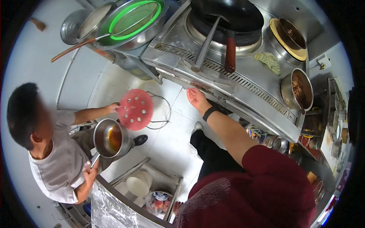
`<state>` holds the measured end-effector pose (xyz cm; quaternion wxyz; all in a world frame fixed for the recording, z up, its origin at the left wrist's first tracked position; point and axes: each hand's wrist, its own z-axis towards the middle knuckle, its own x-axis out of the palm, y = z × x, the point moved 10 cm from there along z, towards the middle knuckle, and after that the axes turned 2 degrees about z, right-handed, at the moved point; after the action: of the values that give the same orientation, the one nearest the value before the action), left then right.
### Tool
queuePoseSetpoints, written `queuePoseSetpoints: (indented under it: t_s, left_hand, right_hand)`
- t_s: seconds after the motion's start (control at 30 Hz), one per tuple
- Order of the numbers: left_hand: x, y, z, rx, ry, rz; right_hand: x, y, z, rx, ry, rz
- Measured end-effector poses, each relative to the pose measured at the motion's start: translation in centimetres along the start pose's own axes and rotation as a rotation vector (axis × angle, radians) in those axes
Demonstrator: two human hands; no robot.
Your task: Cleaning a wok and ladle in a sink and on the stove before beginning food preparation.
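My right hand (196, 98) is held palm up over the floor, just in front of the steel stove's front edge (211, 71). It holds nothing, its fingers slightly bent, with a black band on the wrist. What look like fingertips of my left hand (178, 206) show beside my maroon shirt; the rest is hidden. On the stove a black wok (228, 17) sits over the burner ring, with a metal handle and a red-brown handle pointing towards me. At left, a person in a white shirt holds a steel pot (109, 138) with brown liquid and touches a red round stool seat (136, 109).
A long-handled strainer (134, 21) lies over a green basin at upper left. On the stove's right stand a steel pot of brown food (296, 88), a folded cloth (268, 62) and stacked bowls (291, 34). A metal worktable (122, 208) stands at bottom left.
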<state>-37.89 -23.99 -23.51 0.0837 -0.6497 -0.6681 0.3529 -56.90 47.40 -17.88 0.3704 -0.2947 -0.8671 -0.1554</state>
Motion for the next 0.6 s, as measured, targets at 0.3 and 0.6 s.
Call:
queuePoseSetpoints:
  t_s: [0.3,0.6]
  left_hand:
    - [6.2,-18.2,4.8,0.138,0.214,0.028]
    - [23.5,-33.9,-6.2,0.131,0.348,0.594]
  right_hand:
    - [0.6,0.3,5.1,-0.065,0.279,0.595]
    - [1.9,0.7,3.5,-0.223,0.95,0.494]
